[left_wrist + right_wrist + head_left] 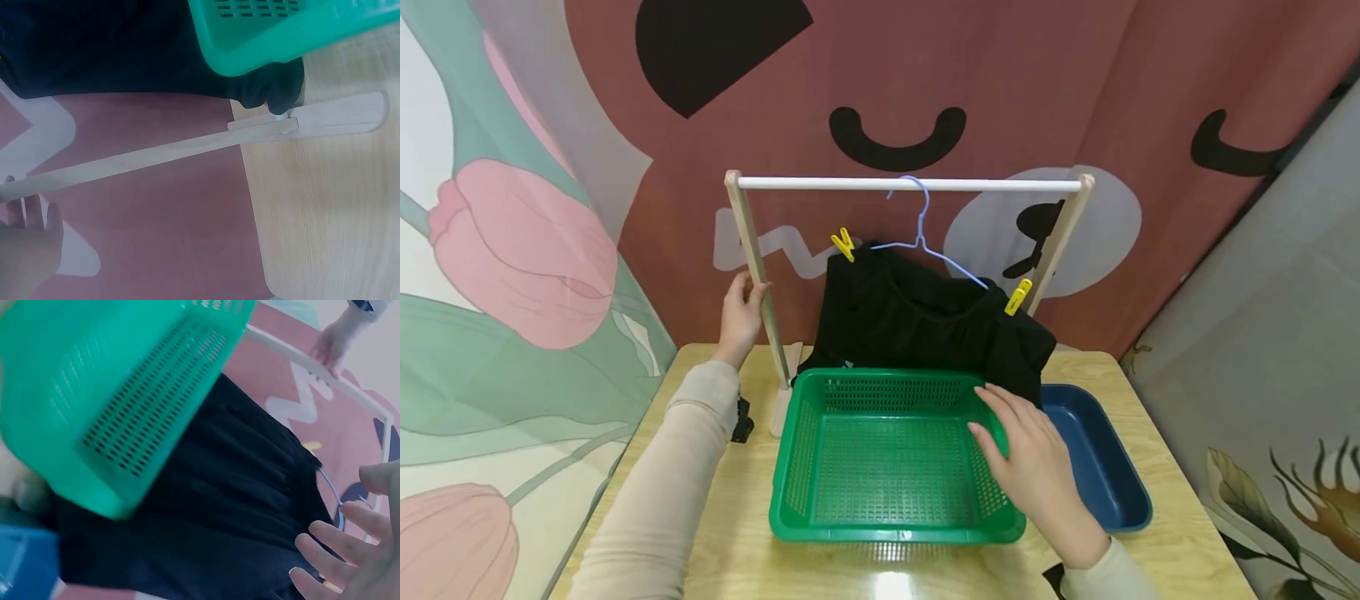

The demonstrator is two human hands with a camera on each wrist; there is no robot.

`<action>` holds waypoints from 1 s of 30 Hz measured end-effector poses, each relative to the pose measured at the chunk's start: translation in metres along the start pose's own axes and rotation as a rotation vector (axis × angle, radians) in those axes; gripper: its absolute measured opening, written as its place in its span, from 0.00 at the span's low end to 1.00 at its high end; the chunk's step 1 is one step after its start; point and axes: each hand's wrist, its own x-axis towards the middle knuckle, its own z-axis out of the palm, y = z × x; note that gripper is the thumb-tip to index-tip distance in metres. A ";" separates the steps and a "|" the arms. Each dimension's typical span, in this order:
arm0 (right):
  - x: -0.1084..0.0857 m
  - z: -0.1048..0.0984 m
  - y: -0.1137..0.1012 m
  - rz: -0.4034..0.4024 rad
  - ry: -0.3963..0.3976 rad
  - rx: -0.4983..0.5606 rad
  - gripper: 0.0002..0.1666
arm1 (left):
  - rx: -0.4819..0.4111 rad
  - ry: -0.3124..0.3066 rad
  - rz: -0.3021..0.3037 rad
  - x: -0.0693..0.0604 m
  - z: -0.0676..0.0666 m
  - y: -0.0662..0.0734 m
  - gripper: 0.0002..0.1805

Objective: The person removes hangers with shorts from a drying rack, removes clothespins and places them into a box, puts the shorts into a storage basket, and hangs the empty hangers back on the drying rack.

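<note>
My left hand (742,318) is at the left wooden post of a small clothes rack (752,250), its fingers pinching the post partway up. From the white bar hangs a blue wire hanger (921,218) with a black garment (917,325), probably a shirt. Two yellow clothespins (844,245) are clipped at its shoulders. The garment's lower part is hidden behind a green plastic basket (895,467). Over the basket's right side, my right hand (1033,454) hovers with fingers spread and holds nothing; the right wrist view also shows its fingers (334,550) apart from the cloth.
A dark blue tray (1101,462) stands right of the basket, partly behind my right hand. A small black object (742,421) lies by the rack's left foot (781,412). Patterned curtains surround the wooden table (730,517) at the back and sides.
</note>
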 end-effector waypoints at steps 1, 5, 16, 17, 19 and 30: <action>0.004 -0.004 0.002 -0.009 0.021 0.002 0.28 | 0.002 0.005 0.003 0.000 0.001 0.001 0.22; 0.020 -0.020 0.010 -0.025 0.074 -0.011 0.25 | 0.011 0.014 0.016 0.001 0.003 0.005 0.23; 0.054 -0.050 0.031 0.031 0.070 -0.018 0.21 | 0.008 -0.015 0.018 -0.001 -0.001 0.000 0.23; 0.057 -0.051 0.033 0.034 0.080 -0.024 0.20 | 0.004 -0.014 0.017 -0.001 -0.001 0.000 0.23; 0.063 -0.055 0.036 0.044 0.092 -0.038 0.19 | -0.001 -0.019 0.022 -0.001 -0.001 0.000 0.24; 0.092 -0.052 0.050 0.215 -0.089 -0.009 0.18 | -0.010 -0.008 0.014 -0.001 0.001 -0.002 0.23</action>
